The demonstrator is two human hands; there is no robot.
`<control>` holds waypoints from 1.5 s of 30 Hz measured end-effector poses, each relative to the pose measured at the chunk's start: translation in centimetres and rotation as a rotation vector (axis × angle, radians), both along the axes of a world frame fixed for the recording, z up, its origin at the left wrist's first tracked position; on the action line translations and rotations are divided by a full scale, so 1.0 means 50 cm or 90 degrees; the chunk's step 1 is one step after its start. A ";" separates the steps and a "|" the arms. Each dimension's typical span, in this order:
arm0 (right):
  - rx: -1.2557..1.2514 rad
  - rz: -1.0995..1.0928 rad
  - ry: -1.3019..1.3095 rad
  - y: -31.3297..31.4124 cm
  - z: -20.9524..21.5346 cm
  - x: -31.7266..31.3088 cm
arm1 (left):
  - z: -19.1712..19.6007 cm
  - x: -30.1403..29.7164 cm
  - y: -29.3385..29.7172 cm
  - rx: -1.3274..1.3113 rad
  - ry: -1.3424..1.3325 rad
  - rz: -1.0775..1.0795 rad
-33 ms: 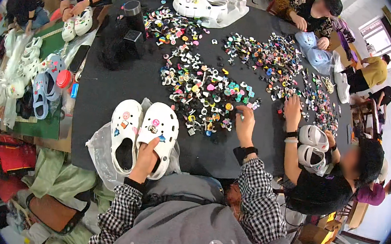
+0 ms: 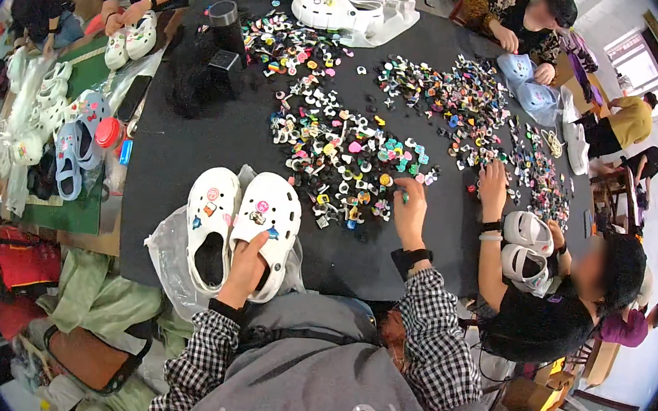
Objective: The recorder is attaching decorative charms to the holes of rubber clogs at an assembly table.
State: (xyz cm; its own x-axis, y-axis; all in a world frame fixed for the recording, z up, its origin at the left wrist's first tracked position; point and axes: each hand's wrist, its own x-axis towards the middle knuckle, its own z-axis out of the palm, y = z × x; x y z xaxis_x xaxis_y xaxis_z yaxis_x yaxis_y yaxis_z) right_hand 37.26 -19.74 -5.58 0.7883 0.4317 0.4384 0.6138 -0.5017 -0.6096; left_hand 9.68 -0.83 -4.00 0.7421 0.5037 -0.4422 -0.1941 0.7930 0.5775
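Observation:
Two white clogs with holes lie side by side on clear plastic at the table's near edge. My left hand (image 2: 244, 270) grips the right clog (image 2: 270, 207) at its foot opening, fingers closed over the rim. The left clog (image 2: 213, 196) is beside it; both carry small colourful charms on top. My right hand (image 2: 411, 213) is at the right edge of a loose pile of shoe charms (image 2: 342, 158), thumb and forefinger pinched together. A small greenish charm (image 2: 405, 198) shows at those fingertips, partly hidden.
Several people sit around the black table (image 2: 190, 141) with clogs. A co-worker's hand (image 2: 493, 184) reaches to another charm pile (image 2: 459, 98) on the right. A dark cup (image 2: 225, 19) stands at the far left; blue clogs (image 2: 81, 137) lie on a green mat (image 2: 60, 215).
My right hand has shifted very slightly at the pile's edge, and a greenish bit now shows at its fingertips. My left hand and the clogs stay in place.

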 end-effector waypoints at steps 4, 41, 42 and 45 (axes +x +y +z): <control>-0.029 0.155 0.130 0.035 0.013 -0.047 | -0.005 -0.001 0.001 0.002 0.010 -0.008; 0.027 0.046 0.199 0.031 -0.002 -0.049 | 0.009 0.002 -0.001 0.017 0.010 -0.009; 0.005 0.085 0.228 0.031 0.008 -0.063 | 0.012 0.003 -0.001 0.029 0.009 -0.012; -0.053 0.156 0.250 0.024 0.013 -0.102 | 0.018 0.003 -0.002 0.035 0.012 -0.015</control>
State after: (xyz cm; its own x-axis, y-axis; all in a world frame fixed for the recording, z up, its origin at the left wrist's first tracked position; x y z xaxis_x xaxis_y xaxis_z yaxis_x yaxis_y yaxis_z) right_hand 32.15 -18.55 -4.91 0.7578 0.6472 0.0830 0.4512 -0.4280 -0.7831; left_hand 9.85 -0.93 -3.11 0.7462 0.5096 -0.4284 -0.1638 0.7642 0.6238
